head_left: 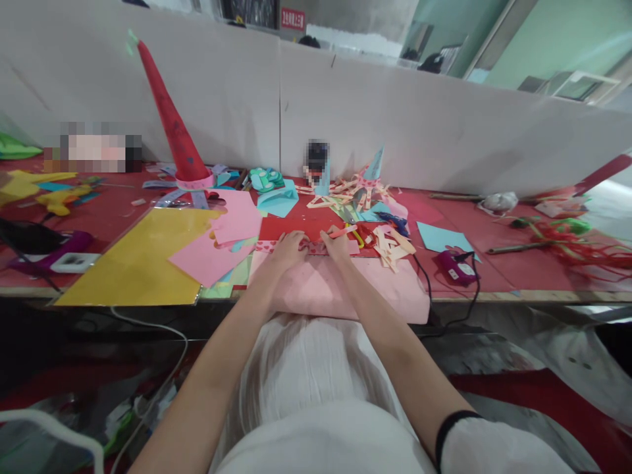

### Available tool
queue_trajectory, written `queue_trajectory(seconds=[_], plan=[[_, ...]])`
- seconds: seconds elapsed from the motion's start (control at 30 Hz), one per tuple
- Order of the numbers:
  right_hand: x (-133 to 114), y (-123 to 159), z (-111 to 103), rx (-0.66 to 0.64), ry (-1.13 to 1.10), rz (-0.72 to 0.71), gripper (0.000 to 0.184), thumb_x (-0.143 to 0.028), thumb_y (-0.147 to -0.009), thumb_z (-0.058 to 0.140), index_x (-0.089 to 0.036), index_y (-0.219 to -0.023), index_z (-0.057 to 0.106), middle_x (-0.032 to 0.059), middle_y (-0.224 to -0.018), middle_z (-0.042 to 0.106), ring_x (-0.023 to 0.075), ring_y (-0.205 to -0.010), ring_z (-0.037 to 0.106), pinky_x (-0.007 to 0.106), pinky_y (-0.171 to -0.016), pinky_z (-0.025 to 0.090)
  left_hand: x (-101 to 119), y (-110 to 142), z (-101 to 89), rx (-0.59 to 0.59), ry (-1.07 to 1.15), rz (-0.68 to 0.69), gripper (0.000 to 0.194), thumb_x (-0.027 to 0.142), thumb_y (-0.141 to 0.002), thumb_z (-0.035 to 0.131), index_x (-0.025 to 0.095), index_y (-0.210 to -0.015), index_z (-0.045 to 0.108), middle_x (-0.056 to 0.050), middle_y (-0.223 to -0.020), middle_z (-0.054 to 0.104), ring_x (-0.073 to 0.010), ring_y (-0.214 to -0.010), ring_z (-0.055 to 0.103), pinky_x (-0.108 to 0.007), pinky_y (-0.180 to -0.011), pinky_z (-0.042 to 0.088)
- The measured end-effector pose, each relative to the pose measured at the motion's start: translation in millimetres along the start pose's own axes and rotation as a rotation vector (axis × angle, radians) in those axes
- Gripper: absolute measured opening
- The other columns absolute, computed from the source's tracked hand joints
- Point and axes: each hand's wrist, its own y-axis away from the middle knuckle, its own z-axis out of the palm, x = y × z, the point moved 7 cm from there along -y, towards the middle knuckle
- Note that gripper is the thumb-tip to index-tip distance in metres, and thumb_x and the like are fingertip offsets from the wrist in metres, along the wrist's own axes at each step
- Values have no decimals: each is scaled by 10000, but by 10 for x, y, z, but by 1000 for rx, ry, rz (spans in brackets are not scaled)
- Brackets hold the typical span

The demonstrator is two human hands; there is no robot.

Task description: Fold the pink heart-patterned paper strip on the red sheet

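Note:
A pink strip with darker heart-like shapes lies across a red sheet in front of me. My left hand rests on the strip with bent fingers, pinning it down; its fingertips are partly hidden. My right hand is closed around a slim orange-pink pen, just right of the left hand and over the strip. What the pen's tip touches is too small to make out. Under both forearms, a pale pink sheet hangs over the table's front edge. Yellow-handled scissors lie beside my right hand.
A tall red cone stands back left. Left lie a yellow sheet and pink cut sheets. Cut paper pieces are heaped right, near a purple box with a cord. A white partition closes the back.

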Motion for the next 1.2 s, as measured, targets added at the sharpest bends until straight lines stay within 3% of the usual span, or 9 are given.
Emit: queue_trajectory(seconds=[0.4, 0.9, 1.2], plan=[[-10, 17, 22, -27, 34, -43, 292, -407, -727, 543, -237, -569, 365, -69, -434, 487, 120, -458, 469, 241, -543, 375, 16, 7, -5, -8, 20, 14, 281, 192, -801, 545, 208, -1074, 612, -77, -1306, 564, -219, -1249, 477, -419, -1117, 260], [-44, 3, -35, 57, 160, -50, 239, -319, -682, 505, -240, -554, 319, -71, -462, 389, 125, -527, 416, 235, -548, 336, 32, 16, -16, -10, 4, 16, 232, 197, -816, 542, 226, -1036, 611, -62, -1289, 572, -217, -1222, 493, -423, -1106, 268], [7, -3, -49, 61, 73, -2, 233, -335, -703, 497, -248, -572, 324, -77, -431, 410, 129, -500, 438, 233, -542, 364, 9, 10, -3, -7, 5, -6, 240, 214, -820, 540, 239, -1048, 609, -60, -1325, 553, -215, -1261, 467, -429, -1123, 243]])
